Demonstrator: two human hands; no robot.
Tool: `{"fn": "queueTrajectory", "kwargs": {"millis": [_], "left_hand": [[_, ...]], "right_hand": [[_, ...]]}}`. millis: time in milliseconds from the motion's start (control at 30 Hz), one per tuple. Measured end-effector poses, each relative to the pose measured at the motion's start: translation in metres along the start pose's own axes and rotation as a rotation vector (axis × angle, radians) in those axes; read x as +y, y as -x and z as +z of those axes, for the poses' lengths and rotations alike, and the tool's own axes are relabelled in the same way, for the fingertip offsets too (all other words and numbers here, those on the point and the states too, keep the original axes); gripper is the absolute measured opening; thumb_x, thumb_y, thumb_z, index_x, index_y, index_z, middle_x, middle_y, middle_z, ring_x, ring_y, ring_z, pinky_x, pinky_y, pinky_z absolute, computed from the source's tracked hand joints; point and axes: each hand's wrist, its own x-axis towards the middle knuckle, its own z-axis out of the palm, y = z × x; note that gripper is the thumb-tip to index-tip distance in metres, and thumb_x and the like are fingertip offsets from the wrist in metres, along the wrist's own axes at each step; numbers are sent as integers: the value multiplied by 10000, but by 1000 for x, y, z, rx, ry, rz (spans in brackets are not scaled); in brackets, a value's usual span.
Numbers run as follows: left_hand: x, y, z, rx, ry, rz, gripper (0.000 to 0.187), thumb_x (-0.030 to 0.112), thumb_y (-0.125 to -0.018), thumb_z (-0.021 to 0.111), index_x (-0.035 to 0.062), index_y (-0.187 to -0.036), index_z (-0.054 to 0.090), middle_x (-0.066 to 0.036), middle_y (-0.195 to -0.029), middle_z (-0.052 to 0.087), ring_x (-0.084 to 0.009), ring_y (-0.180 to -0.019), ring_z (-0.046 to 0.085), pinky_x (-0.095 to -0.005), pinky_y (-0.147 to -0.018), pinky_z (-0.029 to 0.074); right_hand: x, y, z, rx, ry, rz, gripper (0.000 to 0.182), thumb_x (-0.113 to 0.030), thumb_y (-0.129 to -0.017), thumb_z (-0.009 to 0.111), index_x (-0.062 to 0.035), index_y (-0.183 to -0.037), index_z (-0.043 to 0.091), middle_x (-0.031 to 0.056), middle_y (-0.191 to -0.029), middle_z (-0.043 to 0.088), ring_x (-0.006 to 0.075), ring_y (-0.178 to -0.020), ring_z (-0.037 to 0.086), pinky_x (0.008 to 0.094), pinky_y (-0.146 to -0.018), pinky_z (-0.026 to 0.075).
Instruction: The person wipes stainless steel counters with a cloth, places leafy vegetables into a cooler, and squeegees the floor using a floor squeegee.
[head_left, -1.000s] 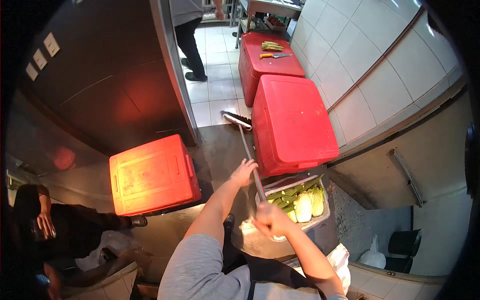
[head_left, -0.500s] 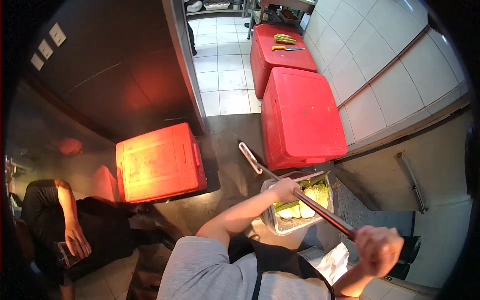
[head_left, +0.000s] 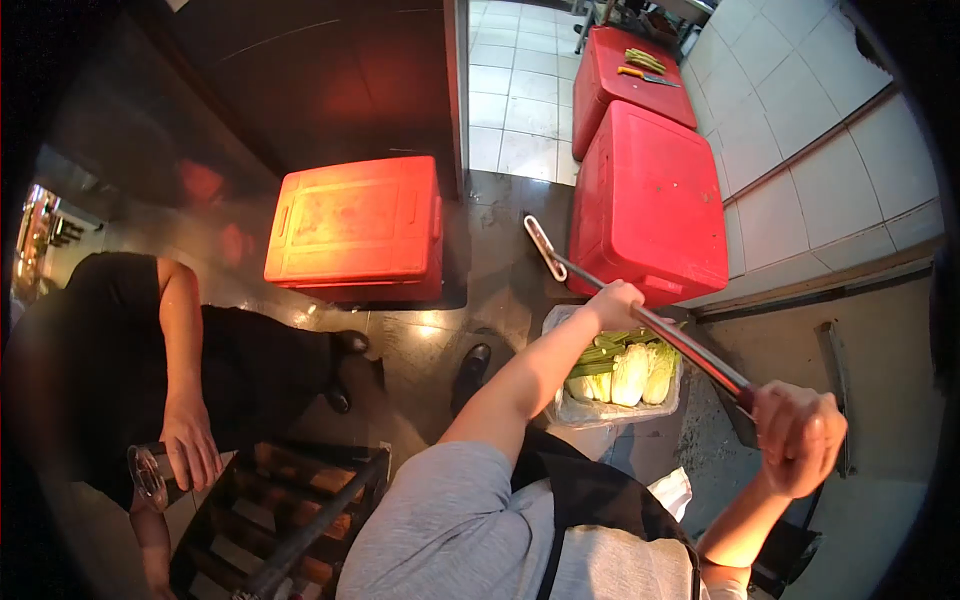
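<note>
My left hand [head_left: 617,305] is wrapped round the middle of a flat mop's metal pole [head_left: 690,350]. At the pole's upper end my right hand [head_left: 798,438] grips the dark red part of the handle. The flat mop's narrow white-edged head [head_left: 545,248] rests on the dark floor, beside a closed red bin. Under the pole, a clear plastic-lined tub [head_left: 575,412] holds pale cabbages [head_left: 629,374] and long green vegetables [head_left: 600,352].
Two red bins [head_left: 650,200] line the tiled wall; the far one carries a yellow-handled knife [head_left: 645,75] and green stalks [head_left: 645,60]. Another red bin [head_left: 355,220] stands left. A person in black [head_left: 90,350] holds a clear container [head_left: 150,475] near a slatted rack [head_left: 290,510].
My view has swung left and down, so the bins and tub appear higher and the slatted rack shows more. Both hands keep their hold on the flat mop.
</note>
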Motion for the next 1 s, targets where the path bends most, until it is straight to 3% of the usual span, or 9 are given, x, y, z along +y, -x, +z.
{"fn": "queueTrajectory", "kwargs": {"millis": [133,267,367,533,667,767,800,867,1000], "left_hand": [[20,73,17,118,5,-124,170,189,-619,626,38,-574,564,-200,-615,545,-378,-619,560,-440,-546,426],[55,140,7,9,54,-280,193,189,-622,615,6,-585,569,-214,-619,556,-383,-628,577,-435,-559,448],[84,142,-4,53,16,-275,228,207,-625,616,0,-562,545,-216,-605,550,-387,-638,579,-455,-582,449],[128,94,-22,163,-63,-164,144,159,-625,580,15,-624,579,-222,-633,559,-401,-677,574,-471,-613,446],[71,56,-28,372,35,-336,105,178,-647,623,90,-695,655,-160,-756,624,-322,-772,609,-390,-689,500],[19,71,-29,644,66,-203,73,131,-667,606,73,-626,591,-139,-678,588,-340,-712,578,-410,-623,457],[1,80,-24,763,45,-160,99,125,-670,600,60,-603,565,-134,-653,574,-345,-686,566,-420,-610,443],[-18,108,-19,737,-11,-194,130,126,-677,590,50,-584,541,-133,-633,560,-346,-667,555,-426,-606,431],[23,146,-11,632,-6,-265,162,141,-688,583,49,-567,529,-138,-619,552,-342,-667,557,-432,-614,424]], "right_hand": [[-8,10,-13,-42,-182,43,386,-195,-927,398,-116,-555,329,-10,-366,346,111,-314,341,272,-384,309],[-17,22,-31,-33,-322,105,353,-198,-934,375,-120,-591,336,-17,-367,347,108,-314,337,273,-392,325],[-38,31,-36,206,-309,67,302,-179,-929,362,-113,-637,407,-42,-382,333,81,-316,317,240,-384,316],[-72,11,-111,-184,-239,-138,301,-188,-904,424,-102,-616,423,-37,-403,370,52,-321,309,215,-350,289],[-33,-40,-14,-407,-295,-174,414,-212,-886,486,-125,-509,337,-28,-383,359,97,-307,327,253,-323,255],[8,-27,37,-471,-352,-79,526,-248,-780,659,-94,-448,280,-1,-390,279,161,-296,307,306,-336,219],[17,-27,45,-644,-372,-53,512,-208,-787,646,-74,-461,274,23,-403,273,196,-311,316,336,-356,213],[32,-25,52,-865,-415,-41,474,-107,-777,634,-51,-470,278,57,-436,297,250,-351,363,362,-375,229],[8,-13,49,-742,-526,3,453,-102,-795,621,-61,-473,305,44,-435,319,241,-360,396,357,-365,276]]}}
